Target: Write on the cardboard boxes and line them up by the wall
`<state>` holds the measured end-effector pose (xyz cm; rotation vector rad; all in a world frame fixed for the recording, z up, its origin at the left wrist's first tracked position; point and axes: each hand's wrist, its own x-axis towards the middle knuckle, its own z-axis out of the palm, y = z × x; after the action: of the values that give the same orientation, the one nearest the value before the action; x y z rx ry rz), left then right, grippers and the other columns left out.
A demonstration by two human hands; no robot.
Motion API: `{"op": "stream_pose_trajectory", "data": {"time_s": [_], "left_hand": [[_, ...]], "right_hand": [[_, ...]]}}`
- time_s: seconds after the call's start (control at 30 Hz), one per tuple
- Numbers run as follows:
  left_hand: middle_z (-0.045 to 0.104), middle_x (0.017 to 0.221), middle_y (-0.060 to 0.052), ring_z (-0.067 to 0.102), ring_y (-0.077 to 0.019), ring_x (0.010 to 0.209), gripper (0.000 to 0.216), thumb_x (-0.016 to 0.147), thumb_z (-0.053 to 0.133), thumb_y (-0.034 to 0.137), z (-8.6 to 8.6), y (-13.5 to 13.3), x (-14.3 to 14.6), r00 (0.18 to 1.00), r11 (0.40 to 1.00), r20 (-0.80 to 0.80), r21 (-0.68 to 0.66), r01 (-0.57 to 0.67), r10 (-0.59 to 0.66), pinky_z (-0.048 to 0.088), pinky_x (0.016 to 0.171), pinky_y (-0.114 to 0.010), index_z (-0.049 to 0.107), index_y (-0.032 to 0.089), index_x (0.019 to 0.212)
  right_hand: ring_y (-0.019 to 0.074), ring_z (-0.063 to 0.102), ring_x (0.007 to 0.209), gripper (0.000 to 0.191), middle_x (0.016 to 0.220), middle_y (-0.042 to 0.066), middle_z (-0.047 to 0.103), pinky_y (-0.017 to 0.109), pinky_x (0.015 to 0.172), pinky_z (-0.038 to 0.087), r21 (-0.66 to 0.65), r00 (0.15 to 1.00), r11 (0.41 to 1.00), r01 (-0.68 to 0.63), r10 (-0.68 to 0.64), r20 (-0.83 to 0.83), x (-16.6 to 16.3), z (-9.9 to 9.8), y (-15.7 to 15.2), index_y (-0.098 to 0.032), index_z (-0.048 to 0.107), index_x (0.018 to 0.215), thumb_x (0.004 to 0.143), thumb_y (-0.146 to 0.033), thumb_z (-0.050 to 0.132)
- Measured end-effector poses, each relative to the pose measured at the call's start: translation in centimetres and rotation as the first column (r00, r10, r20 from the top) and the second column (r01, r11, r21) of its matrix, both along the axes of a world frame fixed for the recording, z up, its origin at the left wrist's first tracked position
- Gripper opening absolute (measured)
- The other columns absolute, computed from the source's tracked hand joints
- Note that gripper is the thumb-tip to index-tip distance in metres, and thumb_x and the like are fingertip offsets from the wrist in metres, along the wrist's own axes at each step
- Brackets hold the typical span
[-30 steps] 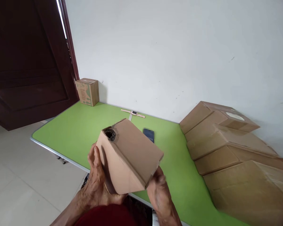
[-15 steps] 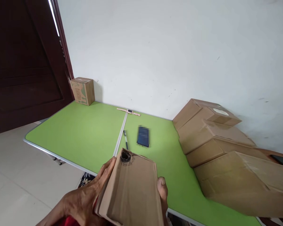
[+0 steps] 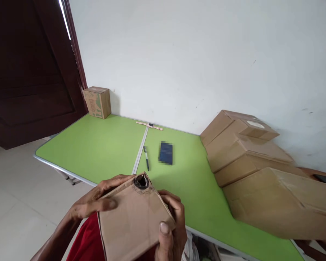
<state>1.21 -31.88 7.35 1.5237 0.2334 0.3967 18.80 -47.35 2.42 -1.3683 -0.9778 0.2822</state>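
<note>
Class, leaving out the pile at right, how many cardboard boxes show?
2: the holed box held between the left hand and right hand, and the printed box at the far left corner of the green table. Others may be hidden.

The green worktop (image 3: 105,145), metal-edged and crossed by a pale strip (image 3: 140,151), carries a printed carton (image 3: 97,103) at its far left corner. A pink-strapped smartwatch (image 3: 151,125) lies across the strip's far end. Right of the strip lie a pen (image 3: 146,158) and a blurred dark-blue rectangular item (image 3: 166,153); brown cardboard boxes (image 3: 258,195) crowd the right side.
</note>
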Motion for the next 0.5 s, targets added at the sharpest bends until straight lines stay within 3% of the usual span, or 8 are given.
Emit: {"op": "stream_pose_trajectory", "data": {"time_s": [0.1, 0.27, 0.37, 0.5], "left_hand": [[0.059, 0.16, -0.014, 0.06, -0.0413, 0.141, 0.062, 0.097, 0.065, 0.047, -0.1, -0.4, 0.0, 0.999, 0.997, -0.029, 0.07, -0.044, 0.046, 0.052, 0.114, -0.054, 0.062, 0.026, 0.155], [0.067, 0.15, -0.015, 0.065, -0.0369, 0.136, 0.052, 0.101, 0.066, 0.041, 1.6, -1.3, -0.2, 0.994, 0.989, -0.106, 0.143, 0.025, -0.009, 0.052, 0.113, -0.049, 0.067, 0.025, 0.15], [0.07, 0.146, -0.015, 0.067, -0.0344, 0.134, 0.048, 0.102, 0.066, 0.036, 2.7, -1.8, 0.1, 0.991, 0.976, -0.13, 0.213, 0.046, -0.018, 0.054, 0.112, -0.046, 0.068, 0.025, 0.149], [0.071, 0.146, -0.015, 0.067, -0.0335, 0.135, 0.044, 0.104, 0.065, 0.032, 3.3, -2.4, 0.5, 0.99, 0.947, -0.141, 0.317, 0.053, -0.008, 0.055, 0.113, -0.046, 0.071, 0.025, 0.146]], "right_hand": [[0.0245, 0.059, 0.099, 0.038, 0.118, 0.006, 0.059, 0.034, 0.083, 0.049, -0.015, 0.997, 0.999, -0.03, 0.029, -0.07, -0.6, 1.0, -1.0, -0.029, 0.055, 0.12, 0.104, -0.062, 0.046], [0.0186, 0.054, 0.073, 0.035, 0.087, 0.0, 0.057, 0.029, 0.064, 0.042, -0.202, 0.977, 0.965, -0.165, 0.132, -0.167, 1.2, 4.0, -3.0, -0.026, 0.058, 0.095, 0.102, -0.06, 0.052], [0.0184, 0.059, 0.07, 0.038, 0.081, -0.001, 0.061, 0.027, 0.058, 0.042, -0.363, 0.974, 0.91, -0.199, 0.141, -0.18, 2.1, 5.7, -3.2, -0.027, 0.063, 0.102, 0.098, -0.064, 0.059], [0.0196, 0.068, 0.075, 0.041, 0.089, 0.001, 0.072, 0.027, 0.063, 0.051, -0.378, 0.995, 0.922, -0.088, 0.06, -0.084, 1.9, 6.1, -2.5, -0.026, 0.068, 0.114, 0.098, -0.063, 0.061]]}}
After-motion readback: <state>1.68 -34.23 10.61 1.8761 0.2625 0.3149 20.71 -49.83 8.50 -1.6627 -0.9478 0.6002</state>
